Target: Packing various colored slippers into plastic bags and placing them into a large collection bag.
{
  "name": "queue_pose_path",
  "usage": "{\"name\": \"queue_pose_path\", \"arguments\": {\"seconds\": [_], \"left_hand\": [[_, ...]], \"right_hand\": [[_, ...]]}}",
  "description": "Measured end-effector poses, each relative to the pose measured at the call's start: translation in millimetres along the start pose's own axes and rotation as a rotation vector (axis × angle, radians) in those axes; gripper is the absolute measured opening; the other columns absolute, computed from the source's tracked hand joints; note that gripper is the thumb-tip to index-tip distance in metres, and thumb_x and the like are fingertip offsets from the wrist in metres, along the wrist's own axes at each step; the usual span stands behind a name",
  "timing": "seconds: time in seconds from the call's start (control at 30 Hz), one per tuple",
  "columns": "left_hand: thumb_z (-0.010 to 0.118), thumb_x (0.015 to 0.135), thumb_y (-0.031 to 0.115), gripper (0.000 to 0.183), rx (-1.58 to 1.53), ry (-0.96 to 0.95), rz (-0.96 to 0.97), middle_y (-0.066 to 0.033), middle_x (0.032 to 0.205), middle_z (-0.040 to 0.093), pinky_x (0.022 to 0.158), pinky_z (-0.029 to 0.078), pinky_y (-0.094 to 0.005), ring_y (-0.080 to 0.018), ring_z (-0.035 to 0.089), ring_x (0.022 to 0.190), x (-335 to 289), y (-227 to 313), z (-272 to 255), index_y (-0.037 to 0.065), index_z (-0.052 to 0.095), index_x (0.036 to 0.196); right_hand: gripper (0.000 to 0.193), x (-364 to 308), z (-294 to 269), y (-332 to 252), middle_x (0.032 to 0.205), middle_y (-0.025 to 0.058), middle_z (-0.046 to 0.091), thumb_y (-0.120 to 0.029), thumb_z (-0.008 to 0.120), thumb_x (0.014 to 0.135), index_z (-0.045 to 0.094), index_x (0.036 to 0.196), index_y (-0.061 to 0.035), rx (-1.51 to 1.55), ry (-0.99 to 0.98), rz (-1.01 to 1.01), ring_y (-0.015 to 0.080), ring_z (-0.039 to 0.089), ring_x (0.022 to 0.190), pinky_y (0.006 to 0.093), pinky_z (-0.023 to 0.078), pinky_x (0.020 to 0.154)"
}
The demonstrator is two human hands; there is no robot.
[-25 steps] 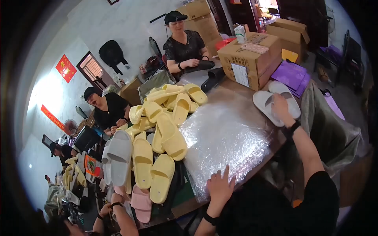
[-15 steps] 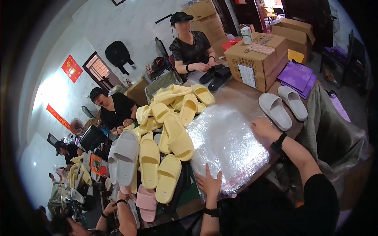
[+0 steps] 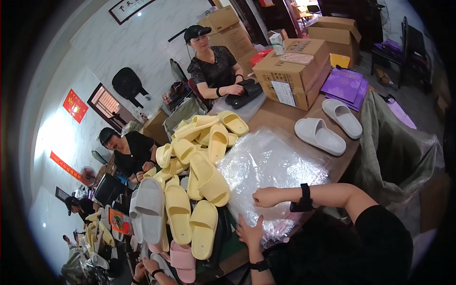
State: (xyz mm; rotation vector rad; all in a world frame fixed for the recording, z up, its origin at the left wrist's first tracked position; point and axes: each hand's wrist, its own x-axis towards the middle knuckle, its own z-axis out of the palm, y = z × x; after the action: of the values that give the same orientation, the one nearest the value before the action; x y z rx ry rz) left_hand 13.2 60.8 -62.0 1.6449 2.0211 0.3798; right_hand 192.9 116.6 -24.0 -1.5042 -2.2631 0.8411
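Observation:
A stack of clear plastic bags (image 3: 266,159), shiny and crinkled, lies on the table in front of me. At its near left edge my left hand (image 3: 250,231) rests with thumb and fingers spread. Over the middle of the stack is my right hand (image 3: 268,196), fingers curled into a fist; whether they pinch a bag is hidden. A pair of grey slippers (image 3: 321,137) stands beyond the stack to the right. Left of the bags is a heap of yellow slippers (image 3: 208,178), some standing on end, with a grey slipper (image 3: 152,209) and a pink slipper (image 3: 183,262) beside them.
A cardboard box (image 3: 292,76) stands at the far side, purple bags (image 3: 346,88) next to it. Across the table a co-worker (image 3: 216,71) handles black slippers (image 3: 243,93). Other people sit along the left. A draped grey-green sack (image 3: 394,142) hangs at the right.
My right hand has moved left and nearer across the bags, toward my left hand. The left hand stays at the stack's edge. Across the table, the co-worker's hands have shifted on the black slippers.

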Motion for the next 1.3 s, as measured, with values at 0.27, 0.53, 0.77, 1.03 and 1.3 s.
{"name": "queue_pose_path", "arguments": {"seconds": [0.27,0.53,0.77,1.03,1.3], "left_hand": [[0.069,0.064,-0.013,0.097,-0.94,-0.128,0.148,-0.0176,0.133,0.037,0.1,0.036,-0.036,-0.0271,0.042,0.119,18.8,-8.5,18.2,0.009,0.017,0.142],[0.062,0.072,-0.012,0.091,-1.272,-0.224,0.113,-0.0155,0.136,0.036,0.097,0.042,-0.0426,-0.0317,0.044,0.119,13.7,-10.6,12.8,0.019,0.014,0.143],[0.046,0.093,0.038,0.062,-1.364,-0.426,0.058,-0.0172,0.14,0.037,0.105,0.033,-0.0477,-0.0358,0.039,0.126,25.1,-12.8,-22.5,0.002,0.027,0.14],[0.056,0.083,0.029,0.044,0.362,0.048,1.134,-0.0177,0.138,0.043,0.109,0.012,-0.0608,-0.0419,0.033,0.131,-43.4,35.2,-64.8,0.022,0.055,0.127],[0.061,0.082,0.047,0.048,0.378,-0.004,1.179,-0.0207,0.135,0.046,0.089,0.041,-0.0495,-0.0421,0.05,0.11,-37.5,20.1,-24.5,0.021,0.061,0.122]], "right_hand": [[0.059,-33.4,-47.4,82.0,0.141,0.0207,0.037,-0.053,0.058,0.08,0.051,0.129,-0.0208,-0.221,0.768,0.396,0.0448,0.038,0.126,0.0611,0.03,0.098],[0.079,-32.0,-13.2,78.7,0.15,0.027,0.015,-0.065,0.056,0.074,0.035,0.142,-0.0308,-0.14,0.463,0.627,0.0511,0.009,0.137,0.0693,0.008,0.103],[0.079,-28.8,1.7,49.9,0.149,0.029,0.017,-0.064,0.051,0.08,0.033,0.144,-0.0214,-0.247,0.389,0.597,0.0483,0.011,0.138,0.068,0.011,0.103],[0.073,-51.7,-45.1,76.6,0.14,0.0211,0.037,-0.048,0.065,0.078,0.039,0.135,-0.0113,0.125,0.405,0.45,0.0372,0.033,0.131,0.0544,0.03,0.102],[0.015,-156.7,-109.1,202.7,0.144,0.0273,0.031,-0.026,0.067,0.07,0.072,0.084,-0.0244,-0.158,1.206,1.008,0.0468,0.022,0.134,0.056,0.02,0.108]]}}
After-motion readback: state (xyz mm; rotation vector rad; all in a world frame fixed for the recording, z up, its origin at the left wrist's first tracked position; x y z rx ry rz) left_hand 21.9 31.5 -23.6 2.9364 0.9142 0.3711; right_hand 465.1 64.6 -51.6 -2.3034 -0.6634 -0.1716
